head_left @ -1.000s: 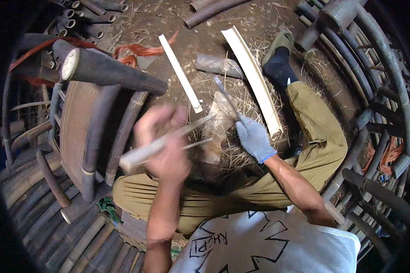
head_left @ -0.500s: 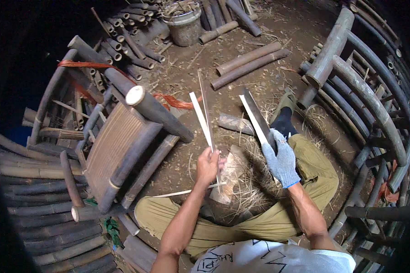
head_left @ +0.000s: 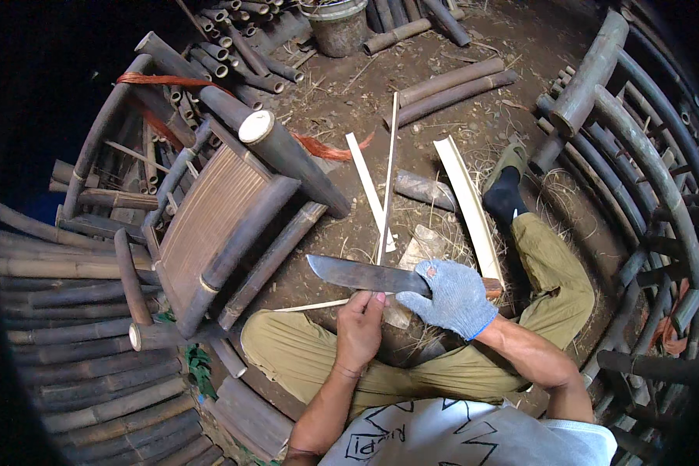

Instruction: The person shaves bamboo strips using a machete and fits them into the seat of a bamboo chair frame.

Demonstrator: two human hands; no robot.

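Note:
My gloved right hand (head_left: 452,299) is closed round a large broad-bladed knife (head_left: 357,274), its blade pointing left and a brown handle end showing past the glove. My bare left hand (head_left: 359,330) pinches a long thin bamboo strip (head_left: 390,179) just below the blade; the strip stretches away from me and its near end is hidden. A shorter pale bamboo strip (head_left: 367,180) lies beside it on the ground. To the right rests a split bamboo length (head_left: 472,206), pale hollow side up. Under the hands is a flat wooden block (head_left: 422,247), partly covered.
On the left stands a bamboo chair (head_left: 217,210) tied with orange cord (head_left: 326,147). Bamboo frames (head_left: 637,140) line the right side. Two bamboo poles (head_left: 454,92), a bucket (head_left: 339,31) and a short bamboo piece (head_left: 425,191) are farther off. Shavings litter the ground.
My right hand has moved left, away from the split bamboo, bringing the knife crosswise over my left fingers. The shorter pale strip now lies apart from my left hand. The view has shifted.

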